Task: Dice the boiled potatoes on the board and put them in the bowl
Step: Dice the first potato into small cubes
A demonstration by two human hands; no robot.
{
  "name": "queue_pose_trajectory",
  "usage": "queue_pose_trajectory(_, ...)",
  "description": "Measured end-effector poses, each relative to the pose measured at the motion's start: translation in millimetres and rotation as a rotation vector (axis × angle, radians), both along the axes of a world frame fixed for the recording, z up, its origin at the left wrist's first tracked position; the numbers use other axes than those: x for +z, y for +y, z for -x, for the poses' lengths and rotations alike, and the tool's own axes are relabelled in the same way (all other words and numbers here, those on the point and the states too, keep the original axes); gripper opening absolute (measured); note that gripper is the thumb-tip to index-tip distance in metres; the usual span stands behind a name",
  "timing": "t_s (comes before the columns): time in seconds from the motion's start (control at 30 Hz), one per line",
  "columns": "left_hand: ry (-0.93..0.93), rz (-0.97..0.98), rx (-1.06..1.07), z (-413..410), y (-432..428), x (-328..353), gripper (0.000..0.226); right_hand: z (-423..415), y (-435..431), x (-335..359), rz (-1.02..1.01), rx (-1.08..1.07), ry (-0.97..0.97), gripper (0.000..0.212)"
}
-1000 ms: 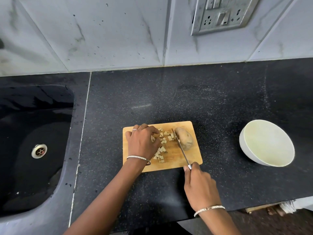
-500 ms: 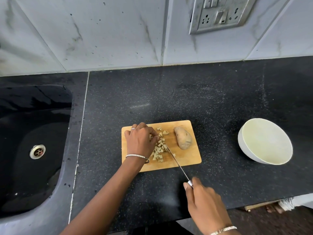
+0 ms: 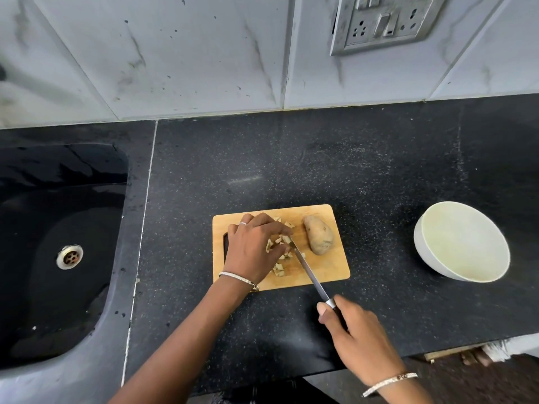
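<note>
Black speckled counter [image 3: 320, 158], sink [image 3: 43, 301] at left, marble-tiled wall [image 3: 175, 53], left hand [image 3: 253, 246] curled round potato dice [image 3: 279, 269], right hand [image 3: 358, 336] gripping knife [image 3: 309, 269]

Curled left hand [image 3: 254, 252] reaches forward; right hand [image 3: 359, 336] clenched.

Bare desk [image 3: 379, 185] lies open between the cutting board [image 3: 329, 269] and the bowl [image 3: 462, 242]; the whole potato [image 3: 318, 239] crowds the board's right end.

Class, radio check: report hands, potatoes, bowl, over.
Left hand cups diced pieces on board. Right hand grips knife, blade against them. Whole potato uncut, bowl empty.
</note>
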State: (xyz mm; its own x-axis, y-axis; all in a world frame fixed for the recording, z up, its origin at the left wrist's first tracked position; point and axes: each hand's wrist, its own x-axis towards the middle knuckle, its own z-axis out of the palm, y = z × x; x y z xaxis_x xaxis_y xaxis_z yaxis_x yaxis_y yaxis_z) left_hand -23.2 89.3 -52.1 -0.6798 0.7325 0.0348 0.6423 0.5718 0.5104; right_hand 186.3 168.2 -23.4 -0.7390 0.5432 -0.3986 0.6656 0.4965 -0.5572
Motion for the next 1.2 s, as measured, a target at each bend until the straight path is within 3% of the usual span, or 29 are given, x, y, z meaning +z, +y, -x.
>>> queue_pose_trajectory(0.17,-0.001,-0.068,0.005,6.3,-3.0,-4.2,0.016,-7.2,3.6,0.3,0.107,-0.036,0.059,0.034)
queue_pose_trajectory(0.37,-0.091,-0.116,0.023,4.4,1.9,-10.9,0.015,-19.1,12.9,-4.1,0.023,-0.097,0.058,0.036)
queue_pose_trajectory(0.53,-0.018,0.008,-0.067,-19.5,25.1,-14.5,0.017,-19.2,8.1,-8.2,-0.028,-0.125,0.065,0.034)
queue_pose_trajectory(0.7,0.074,0.011,0.011,-23.2,23.4,-25.5,0.027,-19.0,-1.2,-12.5,-0.022,-0.142,0.058,0.034)
queue_pose_trajectory(1.0,-0.012,-0.035,0.1,-16.2,6.8,-18.7,0.013,-18.9,-4.7,-14.6,-0.079,-0.115,0.052,0.044)
queue_pose_trajectory(1.2,0.003,0.074,0.098,-25.5,12.6,-15.4,0.015,-13.8,-8.4,-16.8,-0.096,-0.049,0.007,0.034)
